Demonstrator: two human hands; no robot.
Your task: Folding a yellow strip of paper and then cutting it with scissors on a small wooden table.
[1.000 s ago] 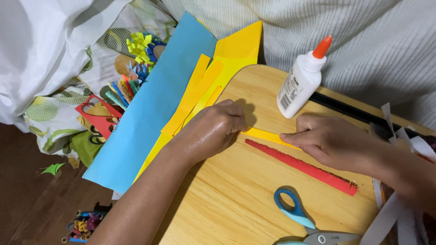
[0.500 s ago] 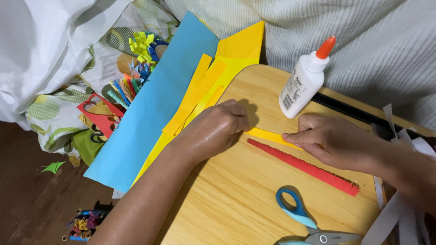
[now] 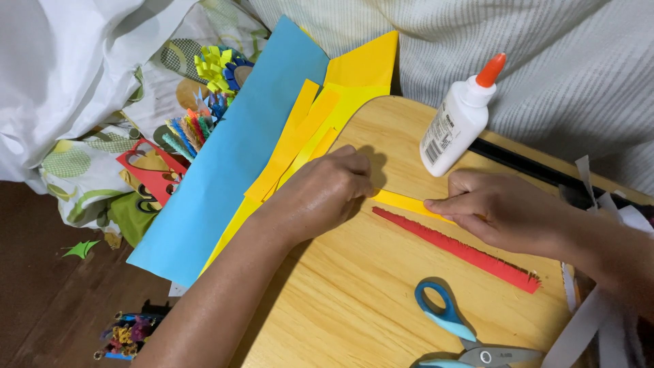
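**Inspector A:** We note a narrow yellow paper strip [image 3: 403, 202] lying flat on the wooden tabletop [image 3: 381, 300], held at both ends. Our left hand [image 3: 320, 194] is curled over its left end, fingers bent and knuckles up. Our right hand [image 3: 501, 208] pinches the other end between thumb and fingertips.

**Inspector B:** Agreed. Neither hand is spread wide; both are closed on the strip. Just below it we record a red fringed paper strip [image 3: 456, 249], slanting down to the right, close to the yellow one but apart from it along most of its length.

**Inspector A:** On edges: the tabletop's rounded left corner runs under the yellow sheets [image 3: 354, 82], which overhang it. A blue sheet [image 3: 231, 163] lies beside them, off the edge and over the bedding [image 3: 82, 61].

**Inspector B:** A white glue bottle with an orange cap [image 3: 460, 119] stands upright near the far edge, just beyond the right hand. Blue-handled scissors [image 3: 453, 330] lie at the near edge, well below the red strip.

**Inspector A:** For open room, we find bare wood between the left forearm and the scissors. White paper strips [image 3: 593, 320] crowd the right side. Paper scraps [image 3: 126, 334] sit on the floor below.
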